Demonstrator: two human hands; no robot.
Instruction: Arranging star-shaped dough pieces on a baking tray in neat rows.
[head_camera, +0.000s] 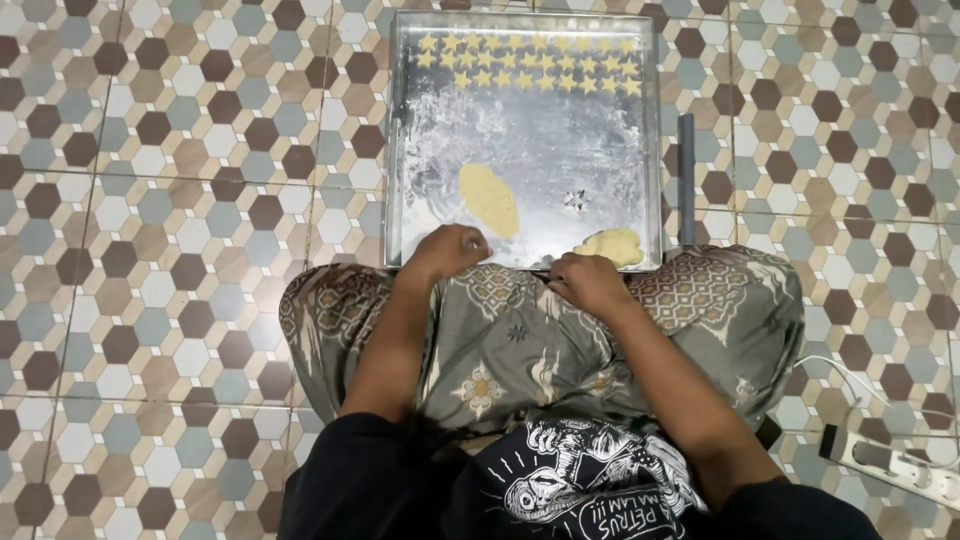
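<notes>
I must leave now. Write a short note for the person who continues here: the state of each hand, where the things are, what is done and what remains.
Left hand: closed, resting at the near edge of the metal tray, just below the flattened dough oval.
Right hand: fingers curled at the tray's near edge, beside the dough lump; whether it holds anything I cannot tell.
Star cutter: lying free mid-tray.
Grey rod: on the floor, right of the tray.
Done: three rows of dough stars along the far edge.
Left: the oval and the lump are uncut.
</notes>
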